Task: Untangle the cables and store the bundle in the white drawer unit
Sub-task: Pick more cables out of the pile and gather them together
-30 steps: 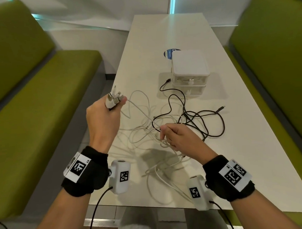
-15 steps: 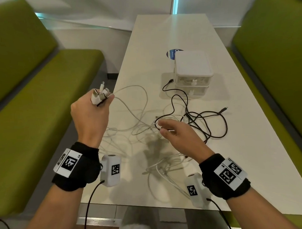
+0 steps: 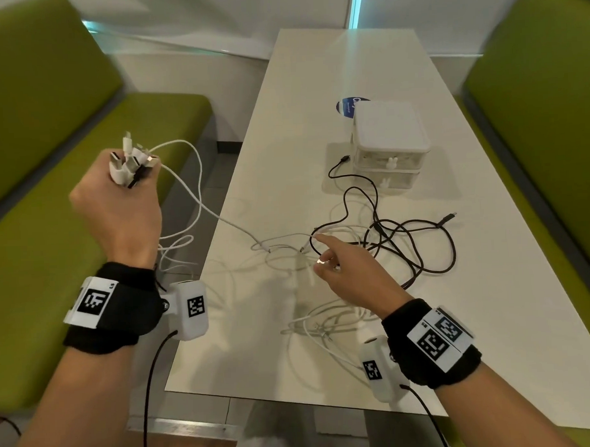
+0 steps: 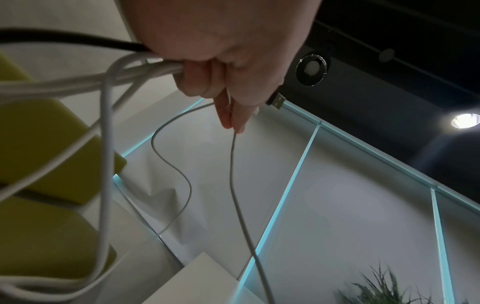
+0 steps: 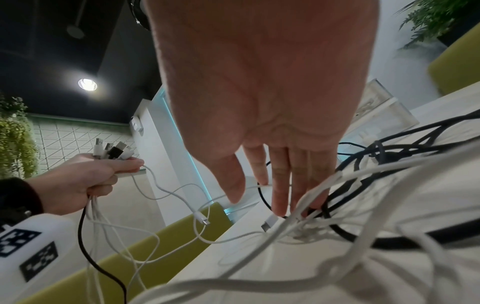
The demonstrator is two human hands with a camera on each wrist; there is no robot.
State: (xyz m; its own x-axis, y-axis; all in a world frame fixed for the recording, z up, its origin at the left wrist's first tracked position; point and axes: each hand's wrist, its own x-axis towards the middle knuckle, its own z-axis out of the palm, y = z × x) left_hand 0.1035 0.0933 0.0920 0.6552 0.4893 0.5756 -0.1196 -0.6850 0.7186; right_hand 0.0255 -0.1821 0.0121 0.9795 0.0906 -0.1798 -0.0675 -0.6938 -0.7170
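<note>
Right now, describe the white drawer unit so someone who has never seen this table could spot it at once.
On the long white table between the green benches, look past the tangled cables, toward the far right. The white drawer unit is a small box there: two stacked see-through drawers with bunny-shaped knobs under a solid white top, the only boxy thing there.

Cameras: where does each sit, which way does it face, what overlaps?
Head: on the forehead, looking down at the white table; both forearms show.
Left wrist: under the raised left hand, looking up at ceiling lights.
Right wrist: under the right hand, looking along straight fingers at tangled black and white cables.
Shared: head and right wrist show the gripped bunch of cable plugs.
</note>
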